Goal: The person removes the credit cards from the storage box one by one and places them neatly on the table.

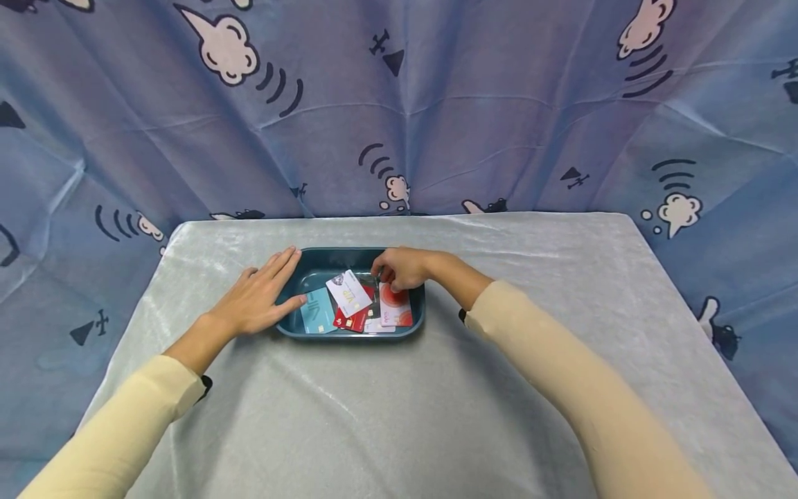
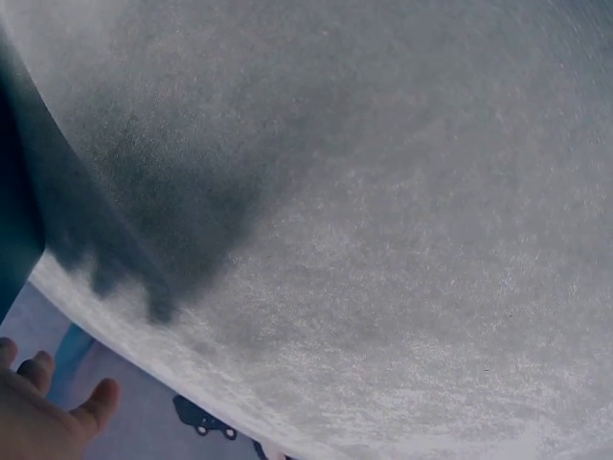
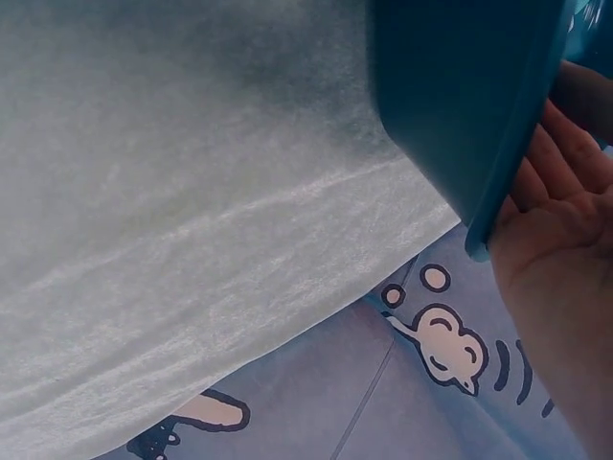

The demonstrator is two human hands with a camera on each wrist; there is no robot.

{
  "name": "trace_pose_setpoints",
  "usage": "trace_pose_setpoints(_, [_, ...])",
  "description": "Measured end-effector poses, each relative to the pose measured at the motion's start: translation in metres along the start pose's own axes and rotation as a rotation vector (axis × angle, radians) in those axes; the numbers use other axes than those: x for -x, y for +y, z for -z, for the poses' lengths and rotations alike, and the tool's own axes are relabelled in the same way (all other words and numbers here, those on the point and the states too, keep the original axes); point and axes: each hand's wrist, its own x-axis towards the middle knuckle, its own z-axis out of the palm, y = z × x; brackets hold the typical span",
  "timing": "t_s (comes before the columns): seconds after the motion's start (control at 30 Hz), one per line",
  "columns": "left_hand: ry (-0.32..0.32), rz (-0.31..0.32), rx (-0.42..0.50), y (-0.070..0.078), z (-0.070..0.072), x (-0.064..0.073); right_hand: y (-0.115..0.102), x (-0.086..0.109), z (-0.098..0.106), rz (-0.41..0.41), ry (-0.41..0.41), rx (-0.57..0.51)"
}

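Note:
A dark teal tray point(image 1: 349, 336) on the table holds several cards. Among them are a light blue card point(image 1: 318, 312), a white VIP card point(image 1: 349, 292), a red card point(image 1: 354, 321) and a pink-and-red card with circles point(image 1: 396, 308). My left hand point(image 1: 258, 294) lies along the tray's left end, fingers extended, thumb at the rim. Over the tray's right end, my right hand point(image 1: 404, 269) reaches in with bent fingers, its thumb tip overlapping the circle-patterned card. A dark card lies partly below those fingers; I cannot tell whether they pinch it.
A pale grey velvety cloth point(image 1: 349, 416) covers the table. Behind it hangs a blue-purple patterned curtain point(image 1: 474, 125), also seen past the table edge in both wrist views. The tray's outer wall point(image 3: 450, 105) rises beside the right hand.

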Motion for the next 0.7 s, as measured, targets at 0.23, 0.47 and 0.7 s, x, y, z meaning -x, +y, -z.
trace_pose_setpoints(0.23, [-0.003, 0.004, -0.004, 0.0006, 0.0007, -0.0005, -0.0016, -0.0029, 0.0022, -0.019, 0.001, 0.015])
trace_pose_setpoints(0.47, [-0.016, 0.015, -0.011, 0.0007, 0.0009, -0.0009, -0.0055, -0.0067, 0.0047, -0.046, -0.036, 0.012])
trace_pose_setpoints(0.7, [-0.017, 0.019, -0.013, 0.001, 0.0002, -0.002, -0.0061, -0.0079, 0.0052, -0.069, -0.058, 0.023])
